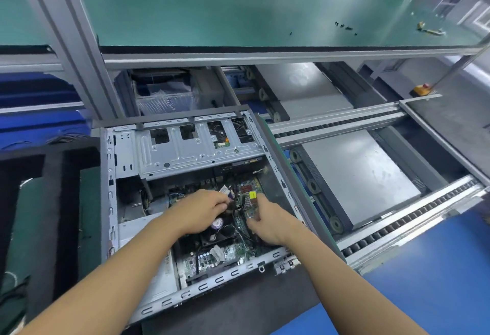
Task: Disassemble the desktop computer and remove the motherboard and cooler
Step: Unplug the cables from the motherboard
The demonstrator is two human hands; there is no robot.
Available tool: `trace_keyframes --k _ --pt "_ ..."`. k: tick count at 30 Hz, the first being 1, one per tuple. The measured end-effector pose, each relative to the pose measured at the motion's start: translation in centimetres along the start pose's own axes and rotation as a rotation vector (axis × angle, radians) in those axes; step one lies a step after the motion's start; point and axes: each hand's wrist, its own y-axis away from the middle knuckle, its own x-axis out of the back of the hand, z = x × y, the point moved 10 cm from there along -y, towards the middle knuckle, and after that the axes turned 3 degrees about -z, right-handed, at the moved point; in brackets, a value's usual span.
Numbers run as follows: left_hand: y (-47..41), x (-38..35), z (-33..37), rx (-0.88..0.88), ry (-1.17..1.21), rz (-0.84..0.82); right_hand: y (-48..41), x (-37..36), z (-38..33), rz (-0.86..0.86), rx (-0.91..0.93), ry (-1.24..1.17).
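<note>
Green matting covers the upper shelf (238,11) of a grey aluminium workstation, with a few small black screws (344,26) scattered toward its right end. Below it, grey roller conveyor rails (344,122) run off to the right, carrying flat grey metal pallets (355,175).

On the lower bench lies the open grey steel desktop computer case (185,202), side panel off, set at a slant on a dark mat. Its perforated silver drive cage (196,146) fills the far half, leaving only the near half open for reaching in. The case's right wall (281,175) stands close beside the right hand; the near rim (225,276) crosses under both forearms.

Inside, the green motherboard (230,252) sits flat on the case floor, with the black cooler fan (220,231) on it between the two wrists.

The left hand (201,212) curls its fingers in a pinch on black cables (236,202) above the board. The right hand (270,220) is bent downward with fingers tucked against the board's right portion; whether it grips anything cannot be told.
</note>
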Motion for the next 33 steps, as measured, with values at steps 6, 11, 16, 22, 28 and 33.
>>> trace_keyframes --k 6,11,16,22,28,33 --pt "0.7 3.7 -2.2 0.11 0.616 0.308 -1.0 0.3 -0.3 -0.042 0.053 -0.317" --pt "0.6 2.7 -2.1 0.132 0.687 0.214 -1.6 -0.7 -0.8 -0.094 0.072 -0.413" --pt "0.6 1.2 -1.2 0.101 0.018 0.102 -2.5 -0.2 -0.9 -0.016 0.075 -0.366" --pt "2.6 -4.5 -1.4 0.2 -0.209 -0.029 -4.7 0.3 -0.3 0.046 -0.073 -0.404" --pt "3.3 -2.7 -0.3 0.227 -0.143 0.151 -8.1 -0.5 -0.6 0.074 -0.227 -0.718" --pt "3.3 -2.2 0.3 0.181 -0.138 0.203 -8.6 -1.5 1.6 0.137 -0.351 -1.011"
